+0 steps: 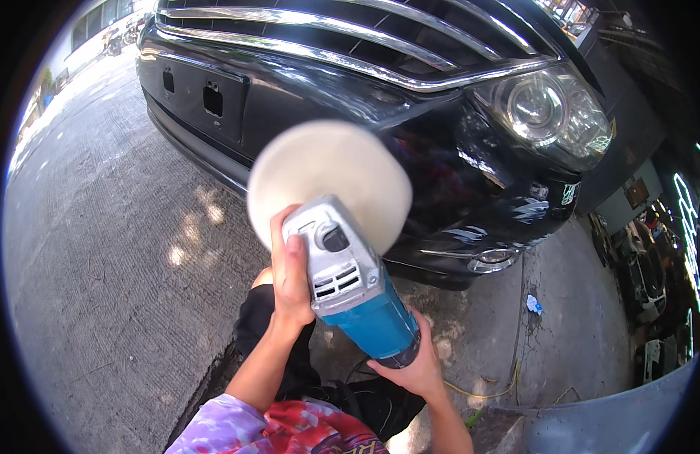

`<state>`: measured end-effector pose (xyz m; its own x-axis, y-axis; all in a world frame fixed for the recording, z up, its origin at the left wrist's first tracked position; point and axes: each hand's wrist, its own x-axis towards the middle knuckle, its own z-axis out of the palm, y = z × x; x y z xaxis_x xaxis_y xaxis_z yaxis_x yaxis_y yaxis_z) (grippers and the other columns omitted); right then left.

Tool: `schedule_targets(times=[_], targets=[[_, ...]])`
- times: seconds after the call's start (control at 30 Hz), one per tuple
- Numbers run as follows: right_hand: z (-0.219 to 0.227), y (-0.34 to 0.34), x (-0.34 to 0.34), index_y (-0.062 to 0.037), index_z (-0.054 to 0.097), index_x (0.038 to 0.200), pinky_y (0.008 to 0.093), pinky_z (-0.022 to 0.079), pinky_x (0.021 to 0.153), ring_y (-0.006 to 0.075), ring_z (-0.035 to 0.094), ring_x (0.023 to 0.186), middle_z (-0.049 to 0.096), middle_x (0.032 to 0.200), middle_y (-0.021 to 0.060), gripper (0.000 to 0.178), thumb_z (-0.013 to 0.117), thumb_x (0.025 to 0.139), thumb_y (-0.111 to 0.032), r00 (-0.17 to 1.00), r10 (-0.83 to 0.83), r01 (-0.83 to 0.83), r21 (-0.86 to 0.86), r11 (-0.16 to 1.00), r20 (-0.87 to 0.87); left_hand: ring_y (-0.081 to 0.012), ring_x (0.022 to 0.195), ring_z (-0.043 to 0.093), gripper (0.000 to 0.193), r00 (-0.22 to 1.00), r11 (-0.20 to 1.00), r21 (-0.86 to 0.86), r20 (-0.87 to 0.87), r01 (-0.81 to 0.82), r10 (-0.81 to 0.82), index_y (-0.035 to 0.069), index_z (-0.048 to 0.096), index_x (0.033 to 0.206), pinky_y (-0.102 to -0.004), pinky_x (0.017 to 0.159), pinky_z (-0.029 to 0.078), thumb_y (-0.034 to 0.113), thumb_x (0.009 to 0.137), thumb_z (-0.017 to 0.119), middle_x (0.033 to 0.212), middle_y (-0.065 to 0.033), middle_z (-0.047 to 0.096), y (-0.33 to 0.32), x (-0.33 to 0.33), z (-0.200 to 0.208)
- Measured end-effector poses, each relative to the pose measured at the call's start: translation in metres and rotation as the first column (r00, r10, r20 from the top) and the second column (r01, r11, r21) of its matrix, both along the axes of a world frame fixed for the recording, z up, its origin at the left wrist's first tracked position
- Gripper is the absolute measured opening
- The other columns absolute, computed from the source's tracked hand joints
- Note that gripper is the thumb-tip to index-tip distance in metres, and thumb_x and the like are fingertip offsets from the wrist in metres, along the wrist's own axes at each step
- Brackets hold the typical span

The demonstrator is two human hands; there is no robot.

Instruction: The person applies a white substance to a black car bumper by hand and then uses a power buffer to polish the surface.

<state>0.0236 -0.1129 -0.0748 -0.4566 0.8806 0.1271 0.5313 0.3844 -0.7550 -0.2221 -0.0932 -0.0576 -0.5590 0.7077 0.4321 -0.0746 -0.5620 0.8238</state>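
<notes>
Left hand (291,276) closed round grey head of 1 polisher (369,318), right hand (416,359) wrapped round its rear end. White pad (327,163) overlaps black bumper (448,181), contact unclear. Concrete ground (123,265) spreads wide left of bumper's lower edge.

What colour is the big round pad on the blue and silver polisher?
The round pad is creamy white, best seen in the head view.

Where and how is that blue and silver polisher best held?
Probably two-handed, from the near side. The polisher has a long blue body slanting back toward the near right, so the right hand suits its rear end. The left hand suits the left side of the silver head. Keep off the round white pad at the far end; its blur may mean it spins.
</notes>
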Motion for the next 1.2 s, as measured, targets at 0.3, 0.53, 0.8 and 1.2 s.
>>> schedule_targets(times=[0.3,0.53,0.8,1.2], targets=[[-0.042,0.022,-0.065,-0.0017,0.026,0.148,0.0420,0.046,0.102,0.0259,0.056,0.122,0.052,0.132,0.0168,0.111,0.095,0.062,-0.013,0.898,0.078,-0.072,0.030,0.997,-0.433,-0.0274,0.108,0.061,0.044,0.871,0.983,0.101,-0.456,-0.150,0.180,0.000,0.046,0.134,-0.0382,0.097,0.046,0.034,0.106,0.042,0.116,-0.0199,0.063,0.007,-0.032,0.077],[-0.064,0.056,-0.136,-0.0143,0.025,0.153,0.0487,0.052,0.099,0.0422,0.061,0.122,0.056,0.139,0.0237,0.110,0.092,0.066,-0.022,0.890,0.187,-0.133,0.155,0.979,-0.417,-0.0228,0.114,0.057,0.069,0.927,0.982,0.152,-0.340,-0.111,0.157,0.000,0.041,0.139,-0.0361,0.100,0.046,0.056,0.100,0.049,0.124,-0.0152,0.057,0.008,-0.097,0.050],[-0.097,0.067,-0.154,-0.0162,0.023,0.153,0.0464,0.051,0.101,0.0379,0.060,0.123,0.055,0.138,0.0198,0.114,0.093,0.064,-0.018,0.841,0.135,-0.049,0.175,0.983,-0.524,-0.0288,0.112,0.061,0.063,0.866,0.976,0.202,-0.469,-0.086,0.174,0.000,0.044,0.138,-0.0395,0.098,0.047,0.048,0.098,0.051,0.121,-0.0198,0.061,0.017,-0.089,0.060],[-0.093,0.063,-0.136,-0.0086,0.022,0.151,0.0411,0.051,0.099,0.0275,0.058,0.119,0.052,0.136,0.0160,0.112,0.092,0.065,-0.008,0.670,0.046,-0.115,-0.043,0.992,-0.741,-0.0356,0.098,0.069,0.047,0.669,0.967,0.255,-0.713,-0.030,0.209,0.000,0.048,0.132,-0.0412,0.087,0.052,0.036,0.101,0.047,0.107,-0.0243,0.068,0.026,-0.044,0.110]])
